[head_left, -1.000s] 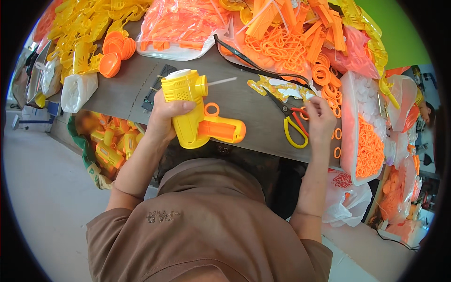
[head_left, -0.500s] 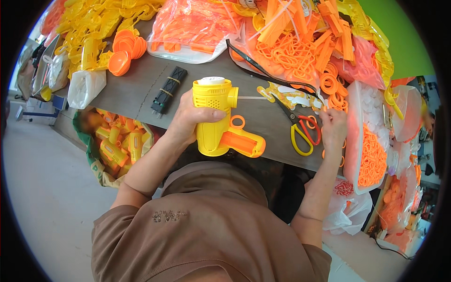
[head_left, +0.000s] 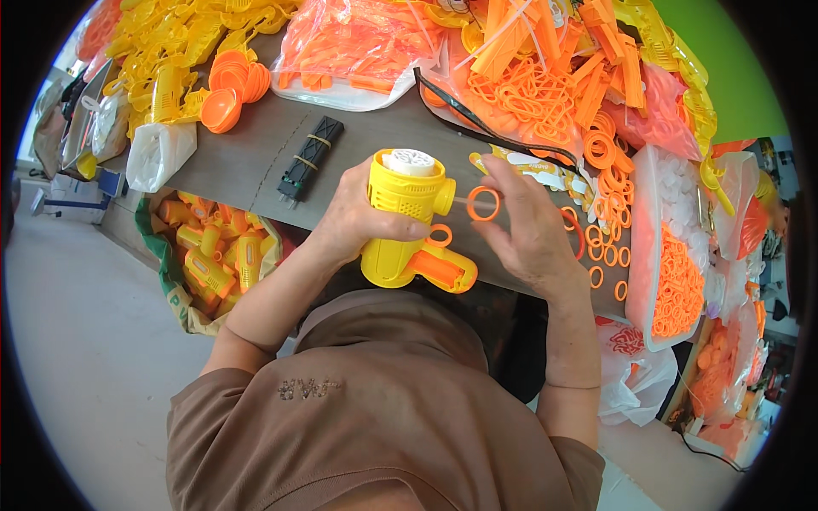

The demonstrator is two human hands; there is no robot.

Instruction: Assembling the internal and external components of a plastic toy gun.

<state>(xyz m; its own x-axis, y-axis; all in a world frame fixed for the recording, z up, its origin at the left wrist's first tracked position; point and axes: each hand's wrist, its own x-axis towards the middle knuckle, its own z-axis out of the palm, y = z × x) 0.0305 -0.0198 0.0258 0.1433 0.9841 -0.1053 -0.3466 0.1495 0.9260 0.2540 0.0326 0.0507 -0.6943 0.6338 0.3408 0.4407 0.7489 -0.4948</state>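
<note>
Brown shirt: soft, creased cloth, nearest to me.
Floor: pale and smooth, low on my left.
Cloth sack: green and tan, slack-sided, loaded with yellow and orange plastic parts.
Left grip: wrapped round a yellow toy shell, thumb across its side.
Toy's place: in front of me, at the near edge of the grey tabletop.
Toy's make: hard moulded plastic, a cylinder with small holes, a white patterned disc in its far end.
Toy's direction: long axis nearly upright in view, far end leaning slightly right; nozzle points right, orange-lined handle juts right and a little toward me.
Right grip: finger and thumb narrowed on a thin orange ring, just beside the nozzle.
Right side: loose orange rings, then a translucent bin of small white and orange pieces.
Mid tabletop: a straight black strip bound with two bands, lying aslant.
Far left: round orange cups beside heaped yellow shells.
Far middle: a glossy clear bag of orange pieces.
Far right: tangled orange loops; beyond, a plain green surface.
</note>
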